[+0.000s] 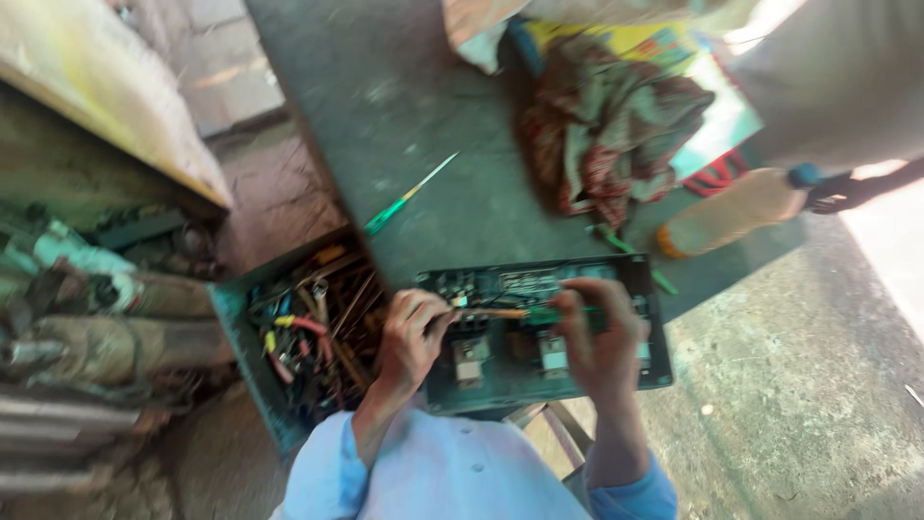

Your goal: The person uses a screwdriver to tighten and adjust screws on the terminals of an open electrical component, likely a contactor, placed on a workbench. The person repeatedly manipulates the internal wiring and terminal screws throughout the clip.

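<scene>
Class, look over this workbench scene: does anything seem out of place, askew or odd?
A plastic bottle lies on its side near the bench edge, and a green-handled screwdriver lies loose on the bench, apart from the open toolbox.

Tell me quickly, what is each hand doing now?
Left hand: closed, pinching the tip of the screwdriver over the open electrical box.
Right hand: closed on the screwdriver's green handle.

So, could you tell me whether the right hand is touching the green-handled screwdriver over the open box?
Touching. The head view shows the right hand closed around the green-handled screwdriver, fingers wrapped over the handle, above the open electrical box.
</scene>
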